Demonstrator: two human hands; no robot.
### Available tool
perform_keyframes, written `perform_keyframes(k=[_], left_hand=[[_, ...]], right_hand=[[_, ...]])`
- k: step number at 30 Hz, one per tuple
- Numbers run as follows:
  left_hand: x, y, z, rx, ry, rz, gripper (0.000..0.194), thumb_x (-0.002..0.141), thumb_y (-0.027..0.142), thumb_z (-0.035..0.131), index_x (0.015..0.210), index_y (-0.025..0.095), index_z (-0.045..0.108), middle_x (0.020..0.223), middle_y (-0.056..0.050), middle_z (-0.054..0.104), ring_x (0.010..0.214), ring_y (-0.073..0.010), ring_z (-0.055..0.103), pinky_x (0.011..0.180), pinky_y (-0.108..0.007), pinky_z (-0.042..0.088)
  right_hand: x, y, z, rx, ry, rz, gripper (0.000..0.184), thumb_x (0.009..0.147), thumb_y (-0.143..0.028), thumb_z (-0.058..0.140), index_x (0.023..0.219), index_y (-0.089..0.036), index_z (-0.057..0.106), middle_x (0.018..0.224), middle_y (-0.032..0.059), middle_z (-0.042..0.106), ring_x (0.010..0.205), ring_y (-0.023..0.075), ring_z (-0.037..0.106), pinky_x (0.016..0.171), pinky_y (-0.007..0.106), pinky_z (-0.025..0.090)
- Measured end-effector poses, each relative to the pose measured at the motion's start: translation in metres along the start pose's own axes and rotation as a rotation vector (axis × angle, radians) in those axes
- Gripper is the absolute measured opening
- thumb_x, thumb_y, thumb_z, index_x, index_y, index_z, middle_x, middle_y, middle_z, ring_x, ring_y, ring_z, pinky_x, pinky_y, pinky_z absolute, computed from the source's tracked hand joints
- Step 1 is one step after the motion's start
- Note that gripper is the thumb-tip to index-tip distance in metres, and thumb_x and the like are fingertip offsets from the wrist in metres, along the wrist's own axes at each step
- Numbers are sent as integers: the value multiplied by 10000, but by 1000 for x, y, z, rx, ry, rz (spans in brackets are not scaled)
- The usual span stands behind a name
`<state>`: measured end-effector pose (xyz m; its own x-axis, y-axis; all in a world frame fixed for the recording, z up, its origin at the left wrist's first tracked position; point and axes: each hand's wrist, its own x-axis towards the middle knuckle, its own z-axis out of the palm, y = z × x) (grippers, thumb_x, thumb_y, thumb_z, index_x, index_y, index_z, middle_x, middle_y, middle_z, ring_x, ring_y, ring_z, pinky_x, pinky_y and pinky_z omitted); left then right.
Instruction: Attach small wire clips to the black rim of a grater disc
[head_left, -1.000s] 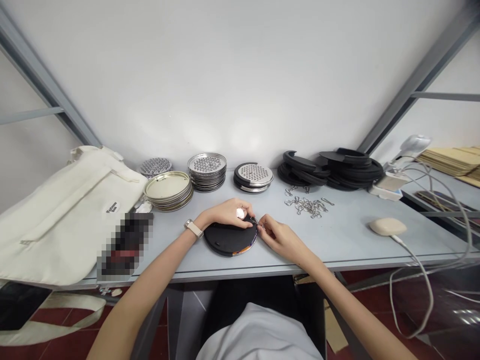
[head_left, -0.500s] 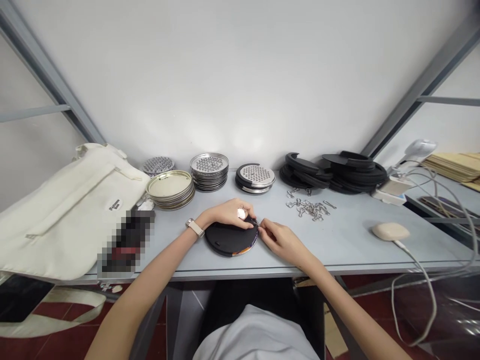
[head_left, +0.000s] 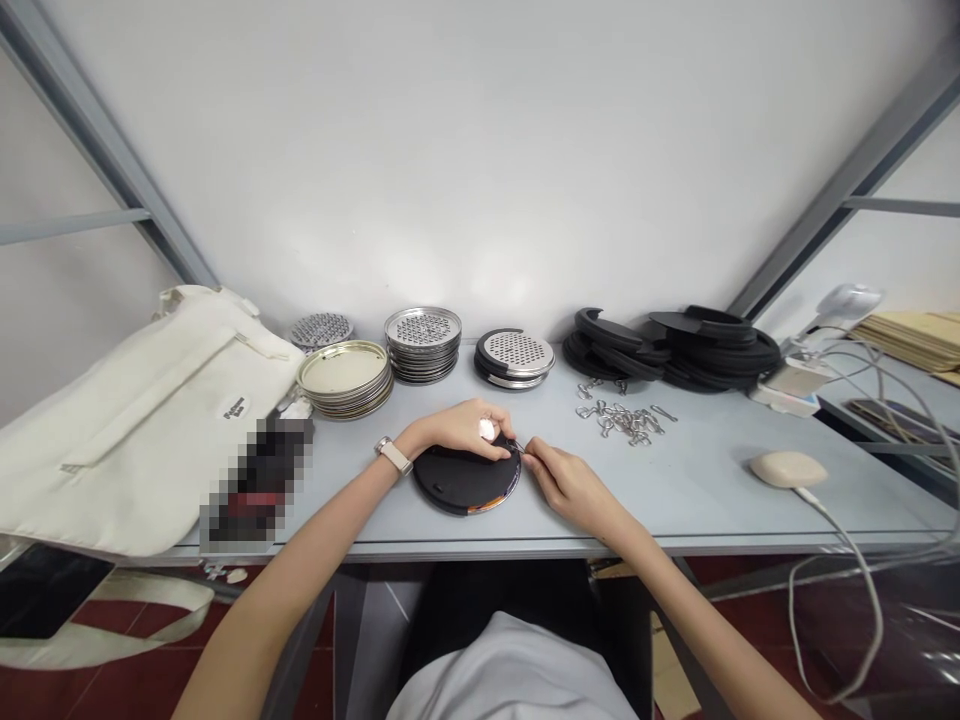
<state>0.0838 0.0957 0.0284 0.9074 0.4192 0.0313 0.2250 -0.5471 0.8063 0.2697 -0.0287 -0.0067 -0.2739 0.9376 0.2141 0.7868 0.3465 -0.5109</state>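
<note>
Black and round, the disc (head_left: pixel 457 482) lies on the grey table (head_left: pixel 592 525), best kept steady beneath the left hand (head_left: pixel 461 428); its fingers curl around a white piece (head_left: pixel 487 430), though whether they pinch anything is unclear. At the disc's two-o'clock rim, the right hand (head_left: pixel 566 482) pinches a small metal clip (head_left: pixel 520 448); a light, level grip should limit twisting. Perforated metal discs (head_left: pixel 423 345) stand at eleven o'clock, loose clips (head_left: pixel 626 425) at two, a cream bag (head_left: pixel 150 430) at ten; a pale wall (head_left: pixel 480 150) rises at twelve.

A pale grey shirt (head_left: pixel 510 668); a cream-banded wristwatch (head_left: pixel 394 457), left side.
</note>
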Motion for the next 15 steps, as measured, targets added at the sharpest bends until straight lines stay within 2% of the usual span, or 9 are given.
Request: perform_keyframes(k=[15], left_hand=[[-1,3,1,47,20,9,262,670,250,696,898,159,604,828,-2,628,703,-101,542,634,-206,406]], right_hand=[[1,-4,-2,12,9,-6,222,975,-327,291,817,-232,415,674,-1,532,582,160,502,587,252,378]])
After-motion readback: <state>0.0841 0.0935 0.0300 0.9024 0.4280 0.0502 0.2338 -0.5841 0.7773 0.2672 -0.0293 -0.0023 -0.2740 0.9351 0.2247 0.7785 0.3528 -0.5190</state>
